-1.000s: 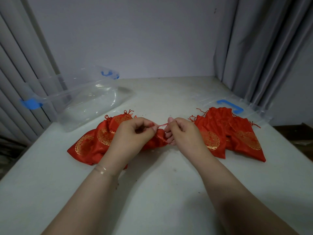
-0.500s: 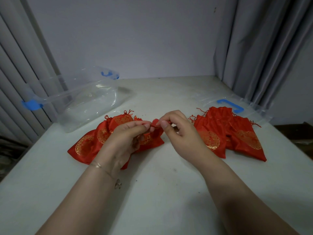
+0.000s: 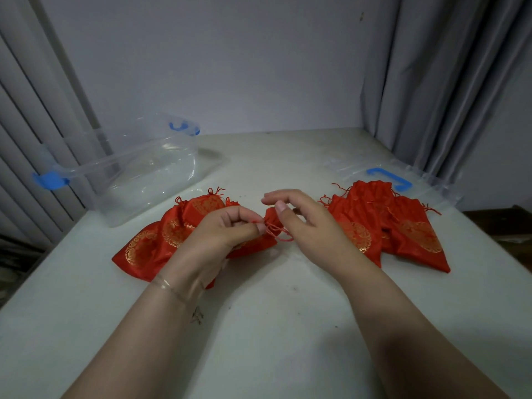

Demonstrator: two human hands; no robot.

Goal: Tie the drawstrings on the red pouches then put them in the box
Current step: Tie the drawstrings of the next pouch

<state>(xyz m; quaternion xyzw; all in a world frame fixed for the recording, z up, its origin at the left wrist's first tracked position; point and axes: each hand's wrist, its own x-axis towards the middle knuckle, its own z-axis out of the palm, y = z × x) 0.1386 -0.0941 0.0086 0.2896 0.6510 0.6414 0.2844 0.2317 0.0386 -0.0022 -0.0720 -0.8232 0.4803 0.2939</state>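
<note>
Left hand (image 3: 227,228): pinches red drawstring (image 3: 277,233) of centre pouch (image 3: 272,218). Right hand (image 3: 305,220): fingers relaxed, spread, gripping nothing. Clear box (image 3: 138,174): far left.

Setting: plain indoor room, likely domestic or a small set-up work corner; which of the two could not be told. Evidence: bare pale wall (image 3: 230,67) across the upper centre; grey curtains (image 3: 460,82) hung at the upper right, more folds at the left edge; scuffed white tabletop (image 3: 273,326) filling the lower frame; clear plastic box (image 3: 138,174) with blue clips at the left.
</note>
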